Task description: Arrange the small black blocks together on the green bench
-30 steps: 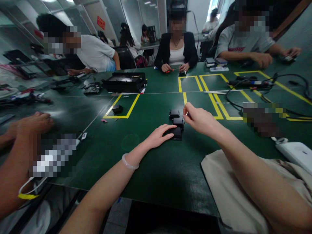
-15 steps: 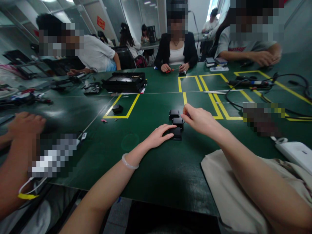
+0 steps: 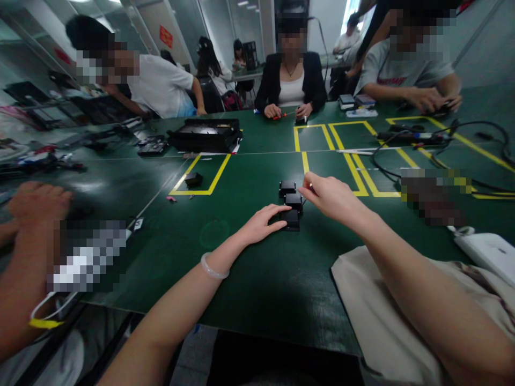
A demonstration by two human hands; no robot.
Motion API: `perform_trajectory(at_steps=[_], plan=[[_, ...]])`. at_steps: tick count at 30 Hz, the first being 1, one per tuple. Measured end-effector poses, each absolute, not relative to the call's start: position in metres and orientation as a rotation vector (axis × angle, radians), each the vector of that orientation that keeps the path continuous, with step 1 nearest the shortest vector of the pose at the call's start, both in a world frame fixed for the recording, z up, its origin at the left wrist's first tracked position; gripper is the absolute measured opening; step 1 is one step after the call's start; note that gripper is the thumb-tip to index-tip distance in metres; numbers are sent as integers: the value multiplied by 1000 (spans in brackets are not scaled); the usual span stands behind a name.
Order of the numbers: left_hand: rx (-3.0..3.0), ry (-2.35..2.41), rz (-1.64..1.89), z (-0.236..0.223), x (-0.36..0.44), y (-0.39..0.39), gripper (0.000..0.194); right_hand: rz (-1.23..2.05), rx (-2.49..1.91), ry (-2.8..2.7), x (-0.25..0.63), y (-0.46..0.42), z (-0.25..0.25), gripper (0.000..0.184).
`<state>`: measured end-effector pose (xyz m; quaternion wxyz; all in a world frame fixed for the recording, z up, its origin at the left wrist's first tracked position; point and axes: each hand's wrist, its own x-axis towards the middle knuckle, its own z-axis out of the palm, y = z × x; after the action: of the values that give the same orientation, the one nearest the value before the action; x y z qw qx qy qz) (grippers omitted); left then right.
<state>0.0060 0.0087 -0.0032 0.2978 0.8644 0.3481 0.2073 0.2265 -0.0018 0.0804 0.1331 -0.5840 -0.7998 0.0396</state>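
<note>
Three black box-shaped parts stand in a staggered row on the green table point(image 3: 249, 279): a far block point(image 3: 287, 186), a middle block point(image 3: 293, 200) and a near block point(image 3: 290, 220). I cannot tell how they are joined. My left hand point(image 3: 263, 222) holds the near block from its left side, fingers along its far edge and thumb against its top. Just right of the middle block, my right hand point(image 3: 328, 195) is closed in a pinch, raised slightly above the table. A thin dark line shows beneath its fingertips; what it grips is too small to name.
A small black part point(image 3: 193, 179) lies within yellow tape at left, near a large black tray point(image 3: 205, 135). Cables and a black device point(image 3: 414, 136) lie at right. Beige cloth point(image 3: 374, 300) is under my right forearm. Co-workers sit around; one hand point(image 3: 40, 206) rests at far left.
My hands and the black blocks stay almost still. Across the table, the person at right has brought their hands to a dark object, and the person at left has shifted.
</note>
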Motion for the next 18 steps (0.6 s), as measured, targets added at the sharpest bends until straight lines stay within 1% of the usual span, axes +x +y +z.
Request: perform_trajectory(at_steps=[5,8,12,15,18], plan=[[2297,921,543,-4,6,9,44,227,-1602,-2330,230,1,78,16],[2301,919,537,-3,6,9,44,224,-1618,-2320,229,0,79,14],[2296,906,525,-2,6,9,45,167,-1650,-2304,228,-1,79,18],[2296,910,528,-2,6,9,45,216,-1609,-2314,229,0,79,15],[2300,907,541,-3,6,9,45,261,-1590,-2320,230,1,79,16]])
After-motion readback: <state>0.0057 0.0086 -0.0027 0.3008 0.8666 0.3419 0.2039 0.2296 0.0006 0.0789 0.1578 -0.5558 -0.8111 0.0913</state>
